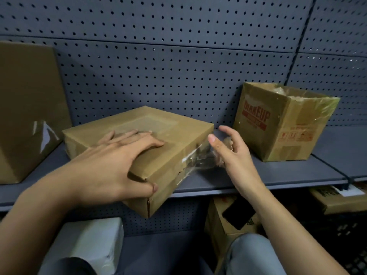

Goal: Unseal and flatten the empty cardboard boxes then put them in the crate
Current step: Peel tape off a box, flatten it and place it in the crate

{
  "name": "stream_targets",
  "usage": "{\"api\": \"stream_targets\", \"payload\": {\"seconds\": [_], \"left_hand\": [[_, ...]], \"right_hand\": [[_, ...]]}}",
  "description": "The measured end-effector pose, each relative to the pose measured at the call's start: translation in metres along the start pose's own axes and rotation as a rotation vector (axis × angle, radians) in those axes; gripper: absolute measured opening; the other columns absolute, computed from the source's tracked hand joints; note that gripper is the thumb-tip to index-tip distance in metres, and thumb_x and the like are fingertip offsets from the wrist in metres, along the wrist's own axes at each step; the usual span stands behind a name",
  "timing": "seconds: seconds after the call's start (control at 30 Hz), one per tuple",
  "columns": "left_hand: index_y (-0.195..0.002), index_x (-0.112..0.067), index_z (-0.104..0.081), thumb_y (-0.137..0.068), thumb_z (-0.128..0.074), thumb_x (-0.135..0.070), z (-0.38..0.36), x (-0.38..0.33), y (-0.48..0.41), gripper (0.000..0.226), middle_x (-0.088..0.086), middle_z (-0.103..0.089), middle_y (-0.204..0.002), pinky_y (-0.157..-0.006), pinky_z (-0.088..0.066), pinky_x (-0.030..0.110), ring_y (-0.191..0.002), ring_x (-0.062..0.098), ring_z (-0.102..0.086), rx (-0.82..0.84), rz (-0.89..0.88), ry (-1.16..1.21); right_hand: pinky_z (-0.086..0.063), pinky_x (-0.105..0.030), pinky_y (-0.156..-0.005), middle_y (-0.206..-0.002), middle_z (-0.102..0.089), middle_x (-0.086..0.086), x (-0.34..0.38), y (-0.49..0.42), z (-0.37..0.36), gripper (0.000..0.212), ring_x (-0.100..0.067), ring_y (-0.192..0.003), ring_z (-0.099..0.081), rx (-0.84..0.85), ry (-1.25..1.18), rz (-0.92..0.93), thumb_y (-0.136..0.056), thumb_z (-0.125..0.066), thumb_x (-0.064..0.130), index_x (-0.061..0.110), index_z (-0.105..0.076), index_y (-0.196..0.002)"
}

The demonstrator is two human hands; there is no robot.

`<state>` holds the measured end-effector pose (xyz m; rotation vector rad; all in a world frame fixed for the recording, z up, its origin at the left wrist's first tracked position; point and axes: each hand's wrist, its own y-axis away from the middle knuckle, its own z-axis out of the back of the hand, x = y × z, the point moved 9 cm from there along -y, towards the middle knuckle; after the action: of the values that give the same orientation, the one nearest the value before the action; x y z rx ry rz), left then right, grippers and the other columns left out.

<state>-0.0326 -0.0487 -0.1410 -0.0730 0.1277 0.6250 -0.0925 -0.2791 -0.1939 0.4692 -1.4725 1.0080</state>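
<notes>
Evidently this is the unsealing step: the left hand (pixel 111 167) presses flat-fingered on the flat box (pixel 174 128) at the shelf (pixel 258 175) edge, while the right hand (pixel 234 155) grips clear tape (pixel 198 161) stretched from the box's side. Next, I judge, the strip needs a firm pull to come free.

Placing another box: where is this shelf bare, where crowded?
Bare: grey metal shelf right of the open printed cardboard box, and the front strip between it and the flat brown cardboard box, where the right hand holds clear tape. Crowded: left, beside the tall brown box.
</notes>
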Motion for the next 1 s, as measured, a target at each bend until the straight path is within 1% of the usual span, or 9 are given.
{"api": "stream_targets", "payload": {"seconds": [0.07, 0.13, 0.23, 0.4, 0.57, 0.7, 0.77, 0.9, 1.0], "left_hand": [[-0.128, -0.073, -0.007, -0.050, -0.031, -0.091, 0.001, 0.000, 0.002, 0.084, -0.037, 0.001, -0.155, -0.114, 0.018, 0.029, -0.134, -0.013, 0.013, 0.015, 0.028, 0.040], [-0.136, -0.069, -0.008, -0.050, -0.019, -0.100, 0.001, -0.003, 0.003, 0.093, -0.032, 0.000, -0.157, -0.116, 0.021, 0.044, -0.143, -0.003, 0.015, -0.020, 0.073, 0.067], [-0.147, -0.055, -0.001, -0.051, -0.003, -0.104, -0.005, -0.008, 0.006, 0.108, -0.015, 0.000, -0.164, -0.115, 0.012, 0.065, -0.152, 0.019, 0.009, -0.141, 0.214, -0.012], [-0.151, -0.046, -0.011, -0.067, -0.019, -0.087, -0.017, -0.014, 0.006, 0.093, -0.009, -0.006, -0.164, -0.118, -0.005, 0.063, -0.151, 0.025, 0.005, -0.255, 0.309, 0.089], [-0.148, -0.050, -0.025, -0.055, -0.022, -0.084, -0.010, -0.002, 0.009, 0.098, -0.019, -0.014, -0.160, -0.119, -0.002, 0.063, -0.148, 0.010, 0.004, -0.304, 0.195, 0.180], [-0.140, -0.059, -0.034, -0.062, -0.036, -0.082, -0.004, 0.024, 0.021, 0.081, -0.031, -0.023, -0.152, -0.120, -0.015, 0.054, -0.147, 0.002, -0.008, -0.325, 0.083, 0.229], [-0.134, -0.063, -0.038, -0.066, -0.043, -0.079, -0.002, 0.037, 0.022, 0.071, -0.038, -0.024, -0.149, -0.121, -0.017, 0.047, -0.145, -0.004, -0.012, -0.327, 0.020, 0.280], [-0.136, -0.066, -0.037, -0.069, -0.055, -0.069, 0.000, 0.049, 0.011, 0.069, -0.037, -0.030, -0.149, -0.122, -0.016, 0.045, -0.146, -0.006, -0.015, -0.282, -0.086, 0.372], [-0.132, -0.068, -0.042, -0.067, -0.052, -0.062, 0.004, 0.049, 0.000, 0.066, -0.035, -0.031, -0.150, -0.123, 0.000, 0.050, -0.148, -0.003, -0.012, -0.201, -0.088, 0.409]], "right_hand": [[-0.041, -0.044, -0.109, -0.151, -0.040, 0.007, -0.010, -0.011, -0.002, 0.107, -0.012, -0.135, -0.043, -0.018, -0.019, -0.115, -0.057, -0.065, 0.087, 0.044, -0.030, -0.150], [-0.028, -0.048, -0.118, -0.160, -0.028, 0.008, -0.014, -0.026, -0.005, 0.122, -0.014, -0.143, -0.033, -0.025, -0.050, -0.175, -0.052, -0.064, 0.090, 0.042, -0.019, -0.155], [-0.027, -0.043, -0.118, -0.157, -0.037, 0.010, -0.013, -0.044, -0.014, 0.115, -0.013, -0.141, -0.037, 0.048, -0.064, -0.190, -0.057, -0.064, 0.089, 0.034, -0.032, -0.153], [-0.046, -0.026, -0.084, -0.126, -0.061, 0.009, -0.008, -0.049, -0.005, 0.055, -0.008, -0.109, -0.055, -0.014, 0.020, -0.150, -0.086, -0.061, 0.063, 0.028, -0.060, -0.128], [-0.056, -0.047, -0.086, -0.109, -0.067, -0.004, 0.000, -0.020, 0.005, 0.057, -0.020, -0.098, -0.068, -0.086, 0.054, -0.118, -0.090, -0.060, 0.057, 0.027, -0.053, -0.138], [-0.055, -0.031, -0.059, -0.089, -0.068, 0.000, 0.017, 0.006, -0.005, 0.055, -0.010, -0.063, -0.063, -0.083, 0.061, -0.037, -0.091, -0.059, 0.052, 0.025, -0.049, -0.138], [-0.048, -0.028, -0.054, -0.088, -0.066, 0.004, 0.021, 0.017, -0.010, 0.053, -0.009, -0.061, -0.055, -0.093, 0.017, -0.020, -0.087, -0.062, 0.054, 0.029, -0.049, -0.133], [-0.054, -0.042, -0.088, -0.122, -0.064, 0.006, 0.015, 0.040, -0.010, 0.065, -0.018, -0.106, -0.064, -0.130, -0.048, 0.006, -0.076, -0.063, 0.064, 0.037, -0.047, -0.133], [-0.043, -0.041, -0.110, -0.146, -0.046, 0.004, 0.013, 0.054, -0.013, 0.083, -0.009, -0.131, -0.046, -0.150, -0.043, 0.000, -0.079, -0.062, 0.058, 0.033, -0.029, -0.152]]}}
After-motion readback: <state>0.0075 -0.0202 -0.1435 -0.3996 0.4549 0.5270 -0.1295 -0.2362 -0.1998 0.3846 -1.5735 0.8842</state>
